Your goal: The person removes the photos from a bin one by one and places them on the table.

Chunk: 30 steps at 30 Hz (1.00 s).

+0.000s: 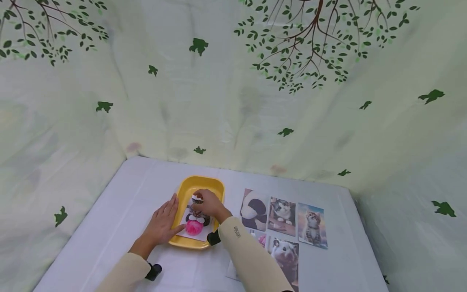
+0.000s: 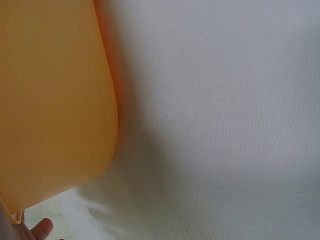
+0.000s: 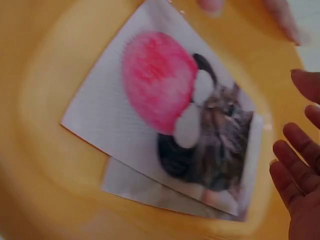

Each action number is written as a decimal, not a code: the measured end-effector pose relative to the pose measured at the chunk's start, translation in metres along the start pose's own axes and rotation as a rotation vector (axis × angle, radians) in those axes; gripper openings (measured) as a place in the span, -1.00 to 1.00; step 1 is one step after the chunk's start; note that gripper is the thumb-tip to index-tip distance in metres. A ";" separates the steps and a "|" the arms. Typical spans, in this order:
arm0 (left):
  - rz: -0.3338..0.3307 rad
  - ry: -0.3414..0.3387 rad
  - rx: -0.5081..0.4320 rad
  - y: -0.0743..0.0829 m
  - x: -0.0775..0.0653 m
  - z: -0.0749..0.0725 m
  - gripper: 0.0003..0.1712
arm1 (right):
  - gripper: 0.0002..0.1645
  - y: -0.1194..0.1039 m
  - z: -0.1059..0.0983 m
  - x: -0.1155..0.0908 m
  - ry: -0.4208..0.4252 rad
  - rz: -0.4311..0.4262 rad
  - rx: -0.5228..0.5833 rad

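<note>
A yellow tray holds two overlapping picture cards. The upper card shows a round pink fluffy shape, white ovals and a striped kitten; part of the lower card sticks out from under it. My left hand rests along the tray's left rim with straight fingers, its thumb reaching in over the rim by the upper card. Over the far half of the tray is my right hand, fingers loosely bent above the kitten part. In the right wrist view its fingers are spread beside the cards and hold nothing.
Right of the tray lie several more cards: a panda card, a grey-and-white kitten card, a sitting kitten card and a hamster card. The right sleeve partly covers the nearer ones. A leaf-patterned curtain encloses the white table.
</note>
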<state>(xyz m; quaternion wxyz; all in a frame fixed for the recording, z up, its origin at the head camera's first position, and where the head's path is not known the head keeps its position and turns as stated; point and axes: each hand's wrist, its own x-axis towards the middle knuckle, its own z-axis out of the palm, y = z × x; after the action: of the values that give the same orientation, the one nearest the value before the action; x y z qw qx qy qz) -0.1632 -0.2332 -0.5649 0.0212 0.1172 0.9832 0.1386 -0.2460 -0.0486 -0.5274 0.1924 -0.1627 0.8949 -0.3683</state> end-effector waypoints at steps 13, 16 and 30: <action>0.032 0.027 -0.007 0.000 -0.001 0.006 0.10 | -0.31 0.006 0.020 0.010 -0.001 0.185 -0.217; 0.026 0.022 -0.008 0.000 -0.001 0.006 0.11 | -0.29 0.008 0.022 0.012 -0.004 0.191 -0.259; -0.009 -0.002 -0.020 -0.001 -0.001 0.002 0.12 | -0.44 0.006 0.020 0.012 -0.052 0.146 -0.254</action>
<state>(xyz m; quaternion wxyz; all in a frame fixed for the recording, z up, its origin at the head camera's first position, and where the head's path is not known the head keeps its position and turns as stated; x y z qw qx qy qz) -0.1626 -0.2335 -0.5675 0.0241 0.1126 0.9822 0.1484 -0.2479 -0.0616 -0.5473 0.2197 -0.1294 0.9385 -0.2327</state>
